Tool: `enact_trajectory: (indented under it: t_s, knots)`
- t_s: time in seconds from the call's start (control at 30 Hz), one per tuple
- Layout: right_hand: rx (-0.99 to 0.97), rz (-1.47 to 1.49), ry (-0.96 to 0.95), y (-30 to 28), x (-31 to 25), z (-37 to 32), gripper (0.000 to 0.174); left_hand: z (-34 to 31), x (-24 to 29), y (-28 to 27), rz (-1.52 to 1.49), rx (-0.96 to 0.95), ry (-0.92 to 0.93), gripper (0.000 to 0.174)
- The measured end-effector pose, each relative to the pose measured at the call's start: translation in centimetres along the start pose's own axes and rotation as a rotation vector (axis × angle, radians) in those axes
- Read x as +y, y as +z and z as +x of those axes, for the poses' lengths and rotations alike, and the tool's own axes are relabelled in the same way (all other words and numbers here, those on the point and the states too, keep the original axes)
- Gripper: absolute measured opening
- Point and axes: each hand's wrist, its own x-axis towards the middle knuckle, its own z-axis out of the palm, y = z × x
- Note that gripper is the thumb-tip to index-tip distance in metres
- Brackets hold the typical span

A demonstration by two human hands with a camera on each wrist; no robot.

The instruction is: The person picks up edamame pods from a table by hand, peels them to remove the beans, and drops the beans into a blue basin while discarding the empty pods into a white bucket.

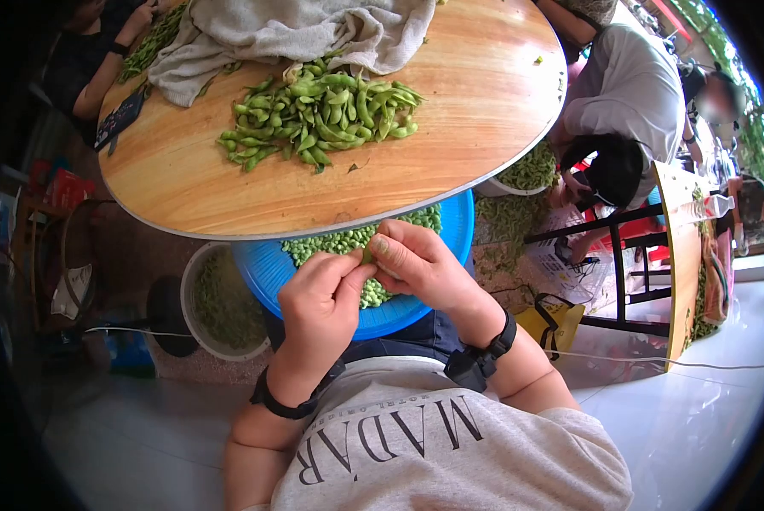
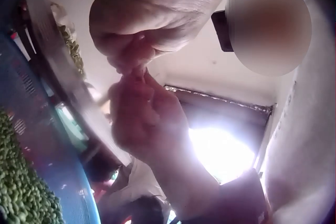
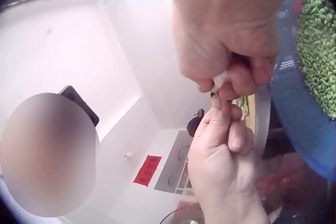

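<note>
Over the blue basin (image 1: 244,274), both hands meet fingertip to fingertip at a small green edamame pod (image 1: 367,255). My left hand (image 1: 315,294) pinches one end between thumb and curled fingers. The right hand (image 1: 429,268) pinches it from the other side, its thumb lying over the pod. Fingers hide most of the pod. Shelled green soybeans (image 1: 412,223) fill the basin below. In the right wrist view the right hand (image 3: 226,40) is uppermost, its fingertips against those of the left hand (image 3: 218,155).
A heap of unshelled edamame pods (image 1: 322,115) lies on the round wooden table (image 1: 484,111), whose edge overhangs the basin. A grey cloth (image 1: 288,38) lies behind it. A pale bucket (image 1: 228,298) stands at left. Other people (image 1: 629,102) sit around.
</note>
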Motion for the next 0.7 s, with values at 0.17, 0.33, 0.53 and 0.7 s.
enact_trajectory:
  t_s: [0.17,0.33,0.53,0.7]
  knots:
    - [-0.023,0.043,-0.023,0.0,1.0,-0.2,0.027,-0.8,0.1,-0.2,-0.612,-0.033,-0.674,0.009]
    - [-0.017,-0.521,-0.302,-0.1,1.2,-0.3,0.025,-1.0,-1.5,-0.8,-1.145,-0.004,-0.966,0.011]
    - [-0.08,-0.743,-0.411,0.2,1.0,-0.1,0.022,-1.1,-2.6,-1.6,-1.324,-0.075,-1.082,0.012]
    - [-0.121,-0.738,-0.378,-0.1,0.9,-0.1,0.023,-1.4,-2.7,-1.9,-1.253,-0.099,-1.044,0.012]
